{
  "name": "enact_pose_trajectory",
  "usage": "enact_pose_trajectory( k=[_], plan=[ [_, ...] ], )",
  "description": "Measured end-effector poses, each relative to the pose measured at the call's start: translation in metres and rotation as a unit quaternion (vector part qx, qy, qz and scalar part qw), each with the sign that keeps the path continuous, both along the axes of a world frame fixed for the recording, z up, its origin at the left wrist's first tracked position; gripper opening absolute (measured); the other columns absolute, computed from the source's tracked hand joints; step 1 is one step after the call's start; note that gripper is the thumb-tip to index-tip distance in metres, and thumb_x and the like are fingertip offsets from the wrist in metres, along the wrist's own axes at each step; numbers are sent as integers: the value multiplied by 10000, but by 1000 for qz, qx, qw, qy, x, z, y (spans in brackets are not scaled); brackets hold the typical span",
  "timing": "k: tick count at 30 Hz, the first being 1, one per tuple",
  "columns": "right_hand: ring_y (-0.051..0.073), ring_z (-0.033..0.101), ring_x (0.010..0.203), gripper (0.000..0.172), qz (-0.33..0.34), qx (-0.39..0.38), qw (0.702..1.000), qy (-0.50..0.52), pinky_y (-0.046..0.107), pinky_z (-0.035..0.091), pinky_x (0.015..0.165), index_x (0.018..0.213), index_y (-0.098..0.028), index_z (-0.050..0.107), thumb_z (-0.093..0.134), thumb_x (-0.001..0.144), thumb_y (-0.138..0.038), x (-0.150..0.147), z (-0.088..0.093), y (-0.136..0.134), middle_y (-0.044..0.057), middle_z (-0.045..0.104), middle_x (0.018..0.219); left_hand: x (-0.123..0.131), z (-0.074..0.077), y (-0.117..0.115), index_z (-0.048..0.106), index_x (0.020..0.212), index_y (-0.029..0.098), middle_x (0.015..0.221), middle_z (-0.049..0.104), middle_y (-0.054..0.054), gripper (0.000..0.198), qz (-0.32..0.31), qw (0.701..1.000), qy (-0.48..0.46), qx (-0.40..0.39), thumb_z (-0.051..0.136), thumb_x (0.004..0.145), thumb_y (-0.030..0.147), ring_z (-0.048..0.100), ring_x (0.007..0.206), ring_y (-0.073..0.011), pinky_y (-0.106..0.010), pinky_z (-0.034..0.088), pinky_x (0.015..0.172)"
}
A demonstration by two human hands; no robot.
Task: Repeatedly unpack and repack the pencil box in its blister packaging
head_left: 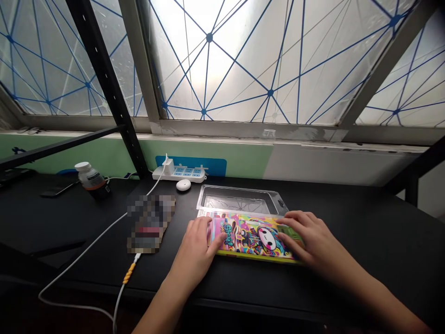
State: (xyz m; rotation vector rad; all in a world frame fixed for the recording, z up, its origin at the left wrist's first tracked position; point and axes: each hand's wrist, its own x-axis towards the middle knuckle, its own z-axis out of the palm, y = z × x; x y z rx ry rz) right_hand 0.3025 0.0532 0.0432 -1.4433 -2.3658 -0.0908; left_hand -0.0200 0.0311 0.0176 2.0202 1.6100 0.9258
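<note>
A flat, colourful cartoon-printed case with a yellow lower edge lies on the black desk in front of me. A hooded white-faced figure and blue lettering decorate its top. My left hand grips its left end, thumb resting on the printed face and fingers at the far corner. At the other end, my right hand holds the case with thumb and fingers spread over the top; part of that end is hidden beneath it. Directly behind the case lies a clear plastic tray with a hanging hole at its right.
To the left, a blurred-out phone-like object is plugged into a white cable. A power strip, a white oval case and a white-capped bottle stand farther back. A black metal post rises at left.
</note>
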Motion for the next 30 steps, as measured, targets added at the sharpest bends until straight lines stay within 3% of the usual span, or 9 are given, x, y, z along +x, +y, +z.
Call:
enact_pose_trajectory(
  k=[3,6,9,12,18,24,27,30],
  plan=[
    [285,595,1073,290,17,12,999,-29,434,453,853,1147,-270,670,485,984,-423,-15,0,-2,94,669,1170,-2,-4,0,478,1362,206,1305,577,-127,525,-18,1000,-16,-5,512,962,545,511,1229,-300,-433,414,1023],
    [263,607,1033,274,41,-2,999,-32,421,442,853,1172,-249,646,476,1002,-379,-40,5,-3,93,677,1139,-3,-7,-1,329,1509,217,1353,560,-143,795,-38,999,-25,-22,679,864,523,509,1275,-314,-445,399,1061],
    [271,599,992,267,58,-5,998,-35,433,443,853,1168,-212,638,481,1007,-355,-68,6,0,103,671,1080,-5,-6,-2,226,1566,248,1351,572,-137,1017,-49,998,-33,-23,812,754,423,530,1271,-316,-443,407,1065],
    [273,582,962,239,54,-4,998,-25,430,459,831,1098,-180,641,461,1013,-311,-87,2,7,107,649,1021,-6,-5,-1,195,1581,269,1350,587,-130,1100,-51,998,-36,-22,851,703,365,549,1270,-316,-444,413,1068],
    [266,552,894,171,44,15,999,2,422,489,788,977,-175,612,477,997,-277,-91,-6,13,109,618,965,-7,0,-2,194,1583,269,1374,596,-134,1071,-48,998,-27,-29,818,723,405,577,1267,-317,-445,442,1045],
    [281,519,947,150,56,84,994,42,444,487,848,992,-169,578,472,1001,-274,-91,-1,18,128,586,992,-7,3,-2,236,1578,237,1390,604,-131,961,-46,997,-51,-42,739,799,488,591,1264,-303,-422,451,1050],
    [272,525,912,163,71,145,985,59,441,496,830,983,-179,570,484,1004,-316,-90,5,12,124,595,975,-13,7,-1,378,1530,221,1383,622,-116,676,-69,989,-105,-75,440,970,595,555,1313,-293,-442,426,1085],
    [248,560,898,124,115,220,967,63,460,484,915,980,-200,572,524,993,-313,-84,13,-12,93,622,945,-21,12,0,590,1385,229,1409,608,-69,690,-81,982,-137,-105,158,1016,622,476,1387,-280,-465,336,1161]
  ],
)
